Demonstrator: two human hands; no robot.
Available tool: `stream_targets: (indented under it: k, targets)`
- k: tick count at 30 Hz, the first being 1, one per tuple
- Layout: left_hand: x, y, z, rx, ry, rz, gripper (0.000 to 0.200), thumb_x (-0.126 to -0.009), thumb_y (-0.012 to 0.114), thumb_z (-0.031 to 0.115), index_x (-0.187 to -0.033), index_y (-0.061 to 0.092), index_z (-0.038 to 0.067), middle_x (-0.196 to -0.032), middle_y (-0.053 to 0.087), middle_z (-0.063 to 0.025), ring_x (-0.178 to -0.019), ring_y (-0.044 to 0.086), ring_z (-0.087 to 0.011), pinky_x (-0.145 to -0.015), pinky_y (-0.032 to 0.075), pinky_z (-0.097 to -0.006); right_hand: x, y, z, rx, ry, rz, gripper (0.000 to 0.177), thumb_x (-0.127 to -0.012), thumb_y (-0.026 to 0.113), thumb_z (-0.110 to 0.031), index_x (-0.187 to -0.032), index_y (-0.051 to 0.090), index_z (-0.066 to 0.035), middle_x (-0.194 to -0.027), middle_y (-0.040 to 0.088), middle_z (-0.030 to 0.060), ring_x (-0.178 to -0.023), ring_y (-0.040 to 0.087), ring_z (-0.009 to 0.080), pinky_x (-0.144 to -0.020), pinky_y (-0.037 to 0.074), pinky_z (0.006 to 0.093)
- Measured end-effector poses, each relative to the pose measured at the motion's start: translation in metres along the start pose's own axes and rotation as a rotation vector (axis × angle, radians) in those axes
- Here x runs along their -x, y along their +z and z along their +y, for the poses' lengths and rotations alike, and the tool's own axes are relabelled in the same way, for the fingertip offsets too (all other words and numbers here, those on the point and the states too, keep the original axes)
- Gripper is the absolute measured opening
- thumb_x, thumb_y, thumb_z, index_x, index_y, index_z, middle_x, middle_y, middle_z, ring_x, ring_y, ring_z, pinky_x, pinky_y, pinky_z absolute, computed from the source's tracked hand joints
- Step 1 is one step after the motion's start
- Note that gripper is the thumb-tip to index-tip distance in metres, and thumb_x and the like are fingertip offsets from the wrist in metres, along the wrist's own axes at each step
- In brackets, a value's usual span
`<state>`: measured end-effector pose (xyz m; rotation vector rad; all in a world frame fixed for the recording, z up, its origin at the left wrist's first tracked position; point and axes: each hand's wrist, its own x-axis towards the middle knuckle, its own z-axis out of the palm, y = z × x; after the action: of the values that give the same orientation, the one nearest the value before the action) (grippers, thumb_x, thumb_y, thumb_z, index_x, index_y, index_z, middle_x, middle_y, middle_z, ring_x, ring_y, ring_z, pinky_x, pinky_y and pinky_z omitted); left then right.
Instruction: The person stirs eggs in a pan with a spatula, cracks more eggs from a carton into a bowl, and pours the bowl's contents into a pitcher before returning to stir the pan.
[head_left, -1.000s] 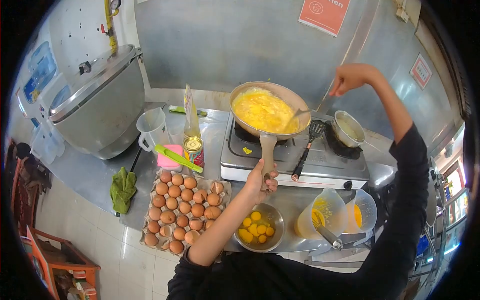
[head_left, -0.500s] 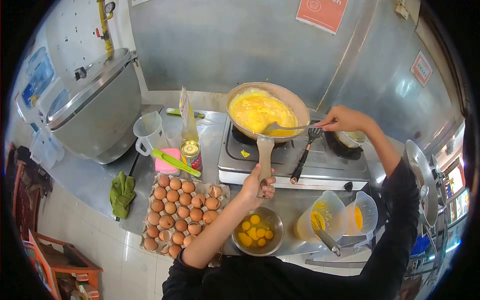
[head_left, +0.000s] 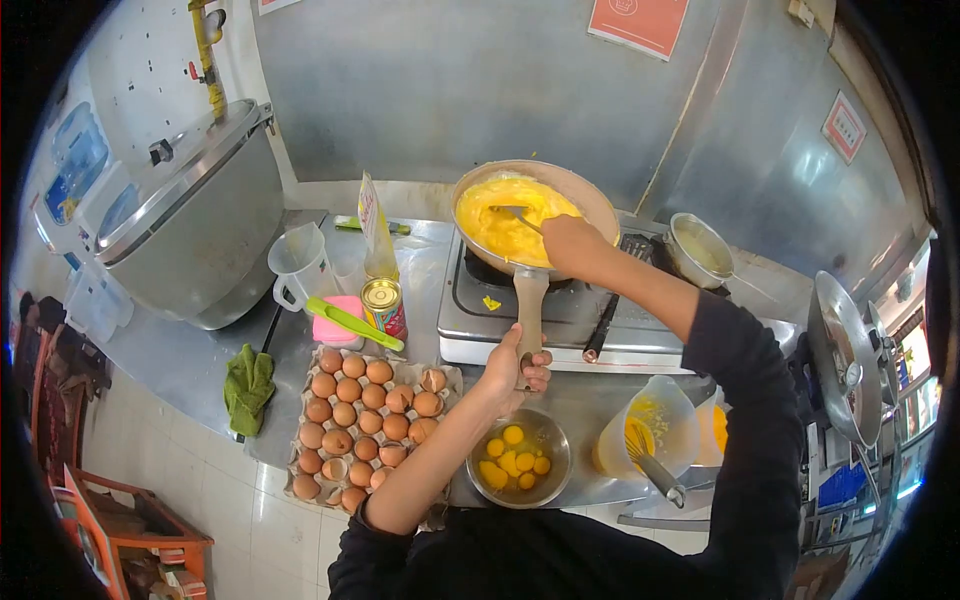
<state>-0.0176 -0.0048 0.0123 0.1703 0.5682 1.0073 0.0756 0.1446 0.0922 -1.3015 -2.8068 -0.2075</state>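
Note:
My left hand (head_left: pixel 518 365) is wrapped round the beige handle (head_left: pixel 530 300) of a frying pan (head_left: pixel 590 192) that sits on the left burner of the gas stove. Inside the pan is a mass of yellow, partly set egg (head_left: pixel 500 230). Over the pan's right side, my right hand (head_left: pixel 577 247) grips a metal spoon (head_left: pixel 517 213), whose head is dipped in the egg. Just below my left hand stands a steel bowl (head_left: pixel 480 490) of several cracked eggs with whole yolks. To its left is a carton (head_left: pixel 297 455) of brown eggs and broken shells.
A slotted turner (head_left: pixel 602 330) lies on the stove (head_left: pixel 470 345), near a small pot (head_left: pixel 700 245). At the counter's front, a plastic jug (head_left: pixel 675 420) holds a whisk (head_left: pixel 655 470). Left stand a can (head_left: pixel 385 310), green tongs (head_left: pixel 355 325), a measuring jug (head_left: pixel 298 262) and a large cooker (head_left: pixel 205 240).
My right hand has swung left from beyond the pan's rim to above the pan, pushing the spoon's head up and left through the egg. My left hand keeps its hold on the handle.

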Motion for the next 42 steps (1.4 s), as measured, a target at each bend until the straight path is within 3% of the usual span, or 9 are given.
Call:
stream_targets:
  k: [6,8,10,14,17,20,29,36,42]
  targets:
    - [-0.005,-0.005,-0.003,0.023,0.017,-0.041,0.033,-0.088,0.026,0.043,-0.088,0.038,0.012,-0.060,0.035,0.0009,-0.044,0.028,-0.0064,-0.042,0.025,-0.0205,-0.040,-0.033,0.041,0.203,0.110,0.075,0.018,-0.073,0.049,-0.013,-0.078,0.062,-0.001,-0.071,0.060,0.0177,-0.063,0.059,0.0288,-0.056,0.046,0.0370]
    - [-0.005,-0.006,-0.003,0.024,0.022,-0.052,0.033,-0.088,0.026,0.043,-0.089,0.038,0.012,-0.060,0.035,0.0008,-0.044,0.028,-0.0066,-0.042,0.025,-0.0205,-0.061,-0.061,0.081,0.145,-0.030,-0.198,0.019,-0.076,0.050,-0.018,-0.084,0.063,-0.007,-0.064,0.060,0.0122,-0.054,0.055,0.0207,-0.049,0.043,0.0322]
    - [-0.006,-0.007,-0.003,0.012,0.031,-0.048,0.033,-0.088,0.027,0.044,-0.089,0.038,0.012,-0.060,0.036,0.0007,-0.044,0.028,-0.0068,-0.042,0.025,-0.0206,-0.061,-0.094,0.123,-0.039,0.004,-0.447,0.028,-0.075,0.052,-0.036,-0.088,0.063,-0.013,-0.060,0.056,0.0059,-0.050,0.050,0.0148,-0.043,0.039,0.0305]
    - [0.001,0.004,-0.002,0.010,0.045,0.007,0.035,-0.089,0.024,0.040,-0.092,0.040,0.009,-0.061,0.036,0.0009,-0.043,0.028,-0.0044,-0.039,0.025,-0.0185,0.001,-0.181,0.117,-0.067,0.152,-0.634,0.036,-0.076,0.050,-0.047,-0.102,0.059,-0.023,-0.060,0.049,0.0000,-0.047,0.040,0.0090,-0.036,0.030,0.0228]
    - [0.002,0.004,-0.001,0.005,0.025,0.019,0.035,-0.089,0.023,0.040,-0.093,0.040,0.009,-0.061,0.035,0.0009,-0.043,0.028,-0.0044,-0.039,0.025,-0.0185,0.023,-0.190,0.124,-0.228,0.248,-0.763,0.029,-0.080,0.053,-0.031,-0.104,0.058,-0.017,-0.053,0.041,-0.0049,-0.043,0.032,0.0035,-0.035,0.025,0.0185]
    - [0.003,0.006,0.000,0.002,0.018,0.020,0.036,-0.089,0.023,0.040,-0.092,0.040,0.009,-0.061,0.035,0.0010,-0.043,0.027,-0.0044,-0.039,0.024,-0.0183,0.031,-0.169,0.134,-0.338,0.194,-0.824,0.028,-0.081,0.053,-0.027,-0.106,0.057,-0.015,-0.054,0.040,-0.0055,-0.043,0.030,0.0035,-0.036,0.023,0.0184]
    - [0.003,0.006,0.002,-0.042,-0.001,0.034,0.036,-0.089,0.022,0.042,-0.091,0.038,0.010,-0.061,0.032,0.0016,-0.043,0.027,-0.0043,-0.040,0.024,-0.0182,0.035,-0.079,0.122,-0.821,0.165,-0.809,0.032,-0.085,0.048,-0.026,-0.114,0.050,-0.013,-0.054,0.032,-0.0075,-0.043,0.025,0.0020,-0.036,0.018,0.0180]
    - [-0.002,0.000,0.003,-0.013,-0.045,-0.004,0.034,-0.088,0.023,0.044,-0.088,0.035,0.012,-0.058,0.031,0.0006,-0.043,0.027,-0.0071,-0.041,0.025,-0.0219,0.028,-0.040,0.071,-0.935,0.222,-0.658,0.035,-0.087,0.044,-0.026,-0.119,0.045,-0.014,-0.056,0.035,-0.0045,-0.041,0.026,0.0027,-0.034,0.019,0.0187]
    - [-0.001,0.002,0.002,-0.018,-0.044,-0.002,0.035,-0.088,0.023,0.043,-0.090,0.036,0.011,-0.060,0.031,0.0017,-0.043,0.027,-0.0043,-0.040,0.025,-0.0182,0.002,-0.014,0.020,-1.018,0.320,-0.453,0.021,-0.085,0.042,-0.021,-0.093,0.056,-0.007,-0.054,0.039,0.0001,-0.037,0.028,0.0064,-0.032,0.021,0.0222]
